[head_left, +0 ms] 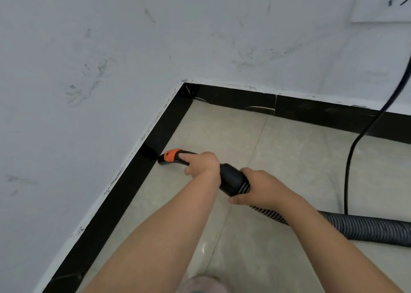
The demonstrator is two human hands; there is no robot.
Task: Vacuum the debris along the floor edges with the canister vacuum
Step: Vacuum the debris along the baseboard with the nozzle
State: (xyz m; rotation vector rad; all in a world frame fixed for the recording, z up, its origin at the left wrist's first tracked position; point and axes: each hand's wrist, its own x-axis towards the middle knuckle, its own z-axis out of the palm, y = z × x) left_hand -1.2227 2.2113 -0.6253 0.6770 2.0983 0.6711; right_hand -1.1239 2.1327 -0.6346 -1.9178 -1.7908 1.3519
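Along the black baseboard (124,181) at nine o'clock, your left hand (203,164) and right hand (264,189) clasp the nozzle (171,157) and hose (364,228), with the twelve o'clock edge seemingly left.

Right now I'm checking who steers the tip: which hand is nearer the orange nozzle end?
Left. The left hand grips the handle just behind the orange nozzle end, one finger stretched toward it. The right hand holds the hose cuff farther back.
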